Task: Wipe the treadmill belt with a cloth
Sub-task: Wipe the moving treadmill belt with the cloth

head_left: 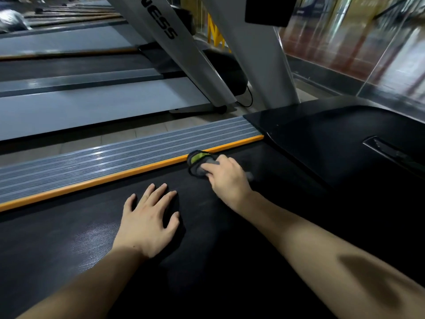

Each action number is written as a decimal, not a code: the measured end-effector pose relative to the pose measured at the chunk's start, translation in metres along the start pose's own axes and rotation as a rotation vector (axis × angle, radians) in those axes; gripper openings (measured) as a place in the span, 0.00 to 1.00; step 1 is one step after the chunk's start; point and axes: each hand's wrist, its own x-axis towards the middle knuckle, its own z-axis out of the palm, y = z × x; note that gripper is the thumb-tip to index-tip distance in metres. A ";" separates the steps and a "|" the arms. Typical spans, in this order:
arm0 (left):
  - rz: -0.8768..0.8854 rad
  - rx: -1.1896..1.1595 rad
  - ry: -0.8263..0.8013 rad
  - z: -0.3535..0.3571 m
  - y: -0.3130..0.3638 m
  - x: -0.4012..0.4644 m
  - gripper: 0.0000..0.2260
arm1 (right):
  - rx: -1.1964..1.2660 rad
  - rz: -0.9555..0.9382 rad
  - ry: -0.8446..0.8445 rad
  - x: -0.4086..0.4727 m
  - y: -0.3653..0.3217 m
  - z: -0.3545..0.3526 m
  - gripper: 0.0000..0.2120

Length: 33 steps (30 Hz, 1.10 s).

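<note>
Treadmill belt, black and finely textured, fills the lower part of the head view, with both bare forearms reaching out over it. At its left edge runs an orange strip, and beyond that a grey ribbed side rail. The right hand presses a grey cloth with a green patch onto the belt at that left edge, touching the orange strip, near the front end where the black motor cover begins; its fingers are curled over the bunched cloth, grasping it. The left hand lies flat on the belt nearer the person, fingers spread and released, apparently bracing. Wiping looks to be in progress at the front left corner of the belt. The next move probably calls for dragging the cloth across or back along the belt under steady pressure, keeping it flat.
</note>
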 end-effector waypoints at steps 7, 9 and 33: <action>-0.002 0.004 0.010 -0.001 -0.001 -0.002 0.30 | -0.303 0.358 -0.001 0.028 0.128 -0.043 0.16; -0.002 0.003 0.005 -0.001 0.000 -0.002 0.30 | -0.280 0.410 0.055 0.026 0.114 -0.040 0.16; 0.005 0.009 0.019 -0.004 0.000 -0.004 0.31 | 0.045 -0.093 0.061 -0.008 -0.014 0.000 0.11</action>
